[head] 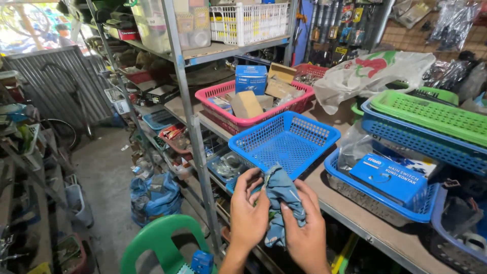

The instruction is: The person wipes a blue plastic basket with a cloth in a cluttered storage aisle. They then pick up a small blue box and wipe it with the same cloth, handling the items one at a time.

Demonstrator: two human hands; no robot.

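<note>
Fingers of the left hand (248, 213) and right hand (306, 231) pinch a crumpled, faded blue-grey cloth (280, 203), held at the near edge of an empty blue mesh basket (286, 139) on a metal shelf (355, 213). Behind it, a pink basket (238, 121) holds cardboard boxes (247, 104); a blue carton (388, 176) lies right.

We see a blue-grey rag (282, 203), dulled with darker smudges. The nearest basket (285, 140) is bright blue; the basket behind (243, 104) is pink, holding a blue box (251, 78) and tan cartons (246, 104). At right, a green tray (431, 114) tops blue ones. The chair (157, 243) is green, the bag (370, 73) white with red and green print.
</note>
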